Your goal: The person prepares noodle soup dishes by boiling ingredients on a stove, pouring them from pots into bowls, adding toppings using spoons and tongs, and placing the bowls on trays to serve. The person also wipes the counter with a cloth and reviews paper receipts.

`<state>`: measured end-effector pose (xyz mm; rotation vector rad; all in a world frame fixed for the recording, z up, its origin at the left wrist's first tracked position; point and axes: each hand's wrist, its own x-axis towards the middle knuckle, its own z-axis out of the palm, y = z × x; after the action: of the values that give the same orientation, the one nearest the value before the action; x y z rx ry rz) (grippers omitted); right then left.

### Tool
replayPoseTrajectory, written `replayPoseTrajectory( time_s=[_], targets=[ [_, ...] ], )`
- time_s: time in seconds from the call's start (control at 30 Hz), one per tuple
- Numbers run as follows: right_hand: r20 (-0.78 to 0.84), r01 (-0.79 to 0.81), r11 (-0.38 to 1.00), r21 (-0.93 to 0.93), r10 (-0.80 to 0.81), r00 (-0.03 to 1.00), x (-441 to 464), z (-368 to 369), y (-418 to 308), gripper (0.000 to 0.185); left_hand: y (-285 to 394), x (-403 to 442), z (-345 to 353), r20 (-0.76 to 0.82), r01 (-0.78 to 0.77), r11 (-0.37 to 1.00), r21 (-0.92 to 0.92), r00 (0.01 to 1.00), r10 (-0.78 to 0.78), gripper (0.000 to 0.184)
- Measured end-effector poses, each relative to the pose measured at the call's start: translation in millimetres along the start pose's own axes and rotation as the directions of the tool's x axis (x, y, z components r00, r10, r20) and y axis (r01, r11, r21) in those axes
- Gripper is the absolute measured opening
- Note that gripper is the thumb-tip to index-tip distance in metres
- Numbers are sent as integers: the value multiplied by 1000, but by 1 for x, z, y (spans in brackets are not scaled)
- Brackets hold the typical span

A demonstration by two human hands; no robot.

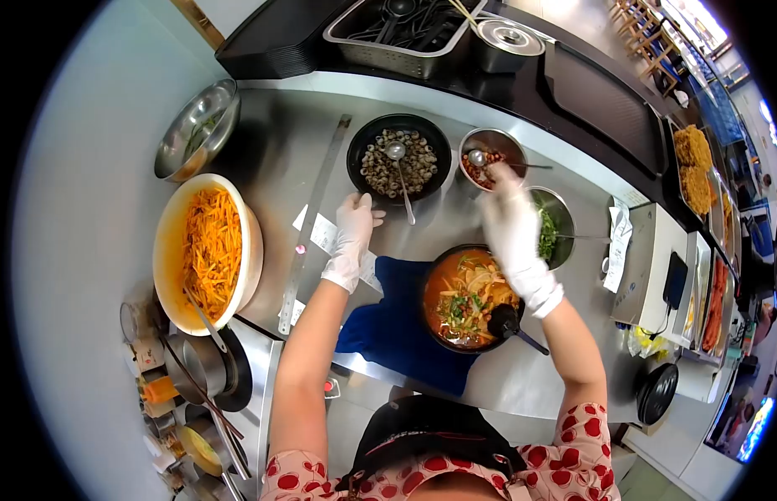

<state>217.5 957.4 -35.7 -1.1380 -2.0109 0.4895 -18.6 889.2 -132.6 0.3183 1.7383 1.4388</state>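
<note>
My left hand, in a thin white glove, is over the steel counter just below a black bowl of small shells with a spoon in it; its fingers are loosely apart and hold nothing. My right hand, also gloved and blurred, reaches to the near rim of a steel bowl of peanuts with a spoon; what its fingers hold, if anything, cannot be made out. Below it, a black bowl of red soup with noodles and greens holds a black ladle. A blue cloth lies beside that bowl.
A large white bowl of orange shreds and a steel bowl stand at left. Chopped greens fill a steel bowl at right. A metal ruler and paper slips lie mid-counter. Black trays line the back shelf.
</note>
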Motion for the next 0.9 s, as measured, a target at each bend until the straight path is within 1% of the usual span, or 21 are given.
replayPoseTrajectory(
  time_s=[0.03, 0.07, 0.1, 0.13, 0.23, 0.27, 0.33, 0.37, 0.4, 0.43, 0.5, 0.57, 0.6, 0.63, 0.67, 0.7, 0.73, 0.77, 0.83, 0.87, 0.9],
  targets=[
    [199, 169, 979, -114, -144, 969, -7, 15, -8, 52, 2, 1, 2, 22, 30, 998, -52, 999, -29, 38],
    [556, 112, 966, -232, 37, 831, -11, 28, -22, 59, 3, 3, 4, 21, 38, 998, -57, 999, -37, 34],
    [601, 277, 932, -233, -86, 795, -19, 50, -24, 56, 5, 2, 6, 24, 35, 997, -69, 999, -34, 32],
    [658, 289, 942, -173, -108, 745, -25, 64, -22, 48, 7, 1, 8, 29, 32, 996, -81, 999, -30, 30],
    [427, 107, 991, 75, -129, 895, -24, 103, -7, 37, 7, 6, 10, 65, 44, 992, -119, 997, -37, 21],
    [350, -41, 980, 196, -30, 936, -17, 100, -15, 26, 9, 4, 11, 81, 51, 990, -132, 996, -40, 21],
    [208, -232, 876, 423, 156, 966, -6, 111, -13, 24, 12, 3, 13, 93, 48, 987, -155, 995, -34, 20],
    [156, -304, 789, 533, 261, 953, -1, 116, -12, 23, 13, 0, 14, 88, 42, 985, -166, 996, -28, 19],
    [159, -367, 664, 652, 354, 922, 10, 118, -15, 22, 11, 0, 14, 84, 35, 984, -175, 996, -20, 19],
    [238, -459, 577, 676, 419, 877, 21, 115, -16, 21, 9, 2, 14, 88, 39, 985, -169, 996, -24, 20],
    [269, -482, 589, 649, 415, 869, 34, 112, -12, 23, 5, 9, 13, 98, 46, 987, -156, 995, -31, 25],
    [161, -343, 758, 555, 306, 938, 37, 96, -8, 22, 3, 11, 10, 114, 50, 989, -138, 993, -34, 24],
    [19, -82, 935, 346, 80, 997, 40, 86, -5, 20, 5, 12, 9, 120, 52, 990, -132, 992, -36, 24],
    [-56, 109, 972, 207, -99, 993, 37, 73, -1, 17, 6, 13, 8, 124, 54, 991, -126, 992, -38, 23],
    [20, 185, 981, 59, -186, 982, 36, 58, -2, 18, 7, 14, 6, 128, 59, 991, -118, 991, -44, 23],
    [107, 268, 960, -85, -258, 960, 35, 45, 2, 20, 7, 15, 5, 133, 64, 992, -109, 990, -49, 23],
    [191, 400, 904, -154, -370, 909, 34, 37, 9, 27, 8, 15, 5, 134, 66, 993, -102, 990, -53, 23],
    [244, 483, 837, -257, -427, 871, 31, 35, 14, 28, 9, 15, 5, 136, 68, 993, -94, 989, -55, 23],
    [365, 625, 648, -435, -508, 780, 23, 38, 25, 30, 12, 14, 5, 144, 63, 994, -90, 988, -49, 23],
    [377, 655, 607, -450, -535, 756, 18, 40, 26, 31, 12, 13, 5, 152, 56, 994, -94, 988, -42, 24],
    [405, 610, 673, -418, -462, 789, 11, 43, 27, 42, 13, 13, 5, 159, 50, 994, -97, 987, -35, 25]
  ],
)
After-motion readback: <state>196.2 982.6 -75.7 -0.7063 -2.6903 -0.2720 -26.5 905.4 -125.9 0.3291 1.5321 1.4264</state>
